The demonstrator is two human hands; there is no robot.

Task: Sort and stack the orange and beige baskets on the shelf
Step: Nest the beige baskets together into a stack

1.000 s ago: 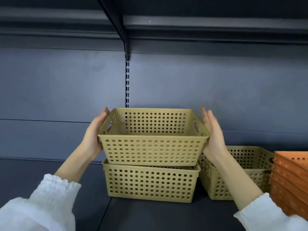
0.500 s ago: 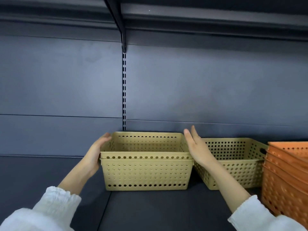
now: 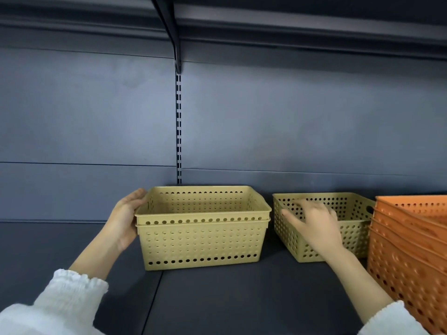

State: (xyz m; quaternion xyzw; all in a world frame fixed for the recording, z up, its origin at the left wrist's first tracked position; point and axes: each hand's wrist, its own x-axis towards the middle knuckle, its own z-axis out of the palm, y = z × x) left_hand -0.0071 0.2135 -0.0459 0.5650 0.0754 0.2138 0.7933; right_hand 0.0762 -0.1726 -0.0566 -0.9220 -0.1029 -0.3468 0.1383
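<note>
Right hand (image 3: 316, 226) shifting off nested perforated beige plastic baskets (image 3: 200, 240), now reaching over lone beige perforated basket (image 3: 350, 235), fingers spread, gripping nothing; left hand (image 3: 125, 218) lying flat against nested side; orange plastic stack (image 3: 411, 250) sitting far right on dark shelf (image 3: 242, 298); next probably gripping lone one, lifting onto pair.

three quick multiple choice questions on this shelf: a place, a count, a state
1. Where is the single beige basket? A between beige stack and orange stack; B upper shelf; C left of beige stack.
2. Baskets in the beige stack? A one; B two; C four.
3. The right hand is: A gripping an orange basket; B flat on the shelf; C open, fingers spread.
1 A, a stack on each side; 2 B, two rims show; 3 C, it holds nothing.
</note>
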